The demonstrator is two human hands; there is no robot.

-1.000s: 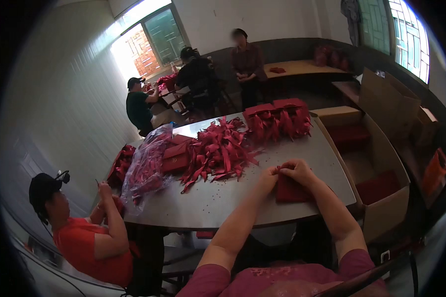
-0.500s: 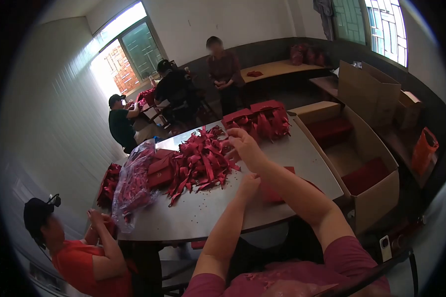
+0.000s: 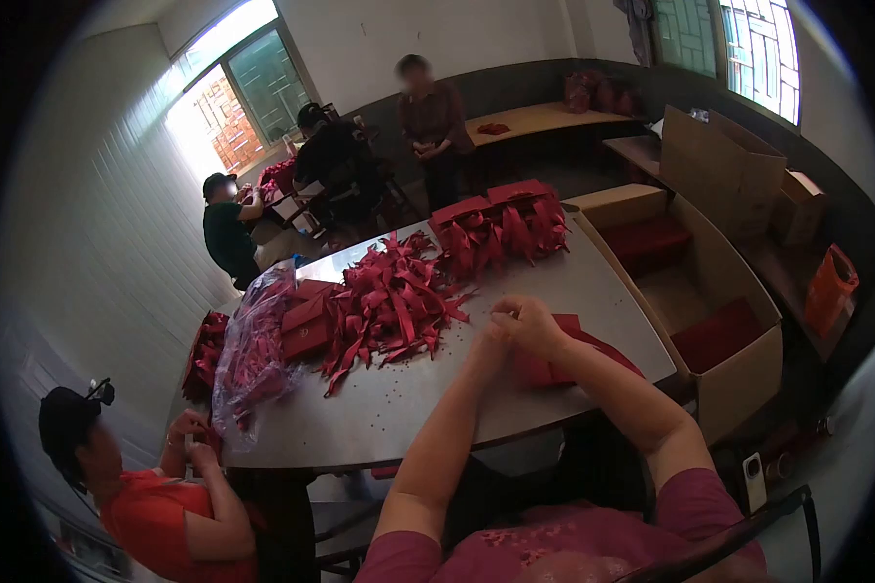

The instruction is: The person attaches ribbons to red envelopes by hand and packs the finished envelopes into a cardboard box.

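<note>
My left hand (image 3: 493,340) and my right hand (image 3: 529,322) meet above the metal table (image 3: 399,432), fingers bent together in a pinch. Whatever lies between the fingertips is too small or hidden to make out. Beneath my right forearm is a flat red pouch (image 3: 566,324), partly covered by the arm. A tangled heap of red ribbons (image 3: 389,306) lies just left of my hands, with tiny specks scattered on the metal near it. Beyond my hands stand red bags with hanging ribbons (image 3: 501,219).
At the left, a clear plastic bag (image 3: 253,360) and red bags (image 3: 306,325) lie on the table. A large open cardboard box (image 3: 729,389) with red stacks adjoins the right edge. A co-worker in a red shirt (image 3: 180,515) sits at left; other people are farther back.
My right hand has come down from the ribbon heap, moving nearer to me, and now meets my left hand. The view has shifted slightly.
</note>
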